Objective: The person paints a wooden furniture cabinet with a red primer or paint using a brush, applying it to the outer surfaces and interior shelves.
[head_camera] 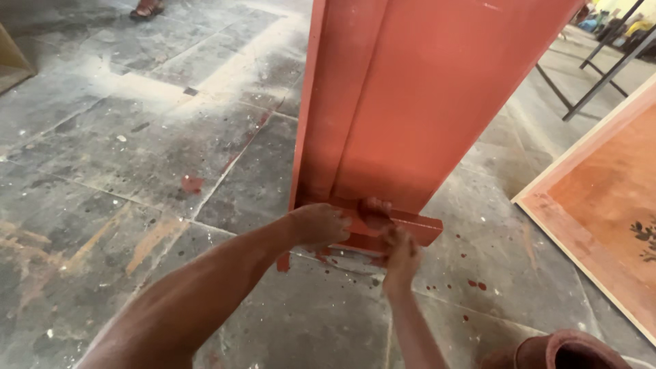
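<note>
A tall metal panel [417, 102], coated in dull red primer and ribbed with raised folds, stands upright on a paint-spattered stone floor [123, 157]. At its foot, the left hand [320, 225] is closed around the panel's lower edge, while the right hand [400, 251] presses a paint-soaked rag [374, 212] against the short crosspiece [410, 229] there. A red-stained pot [564, 350] sits nearby.
</note>
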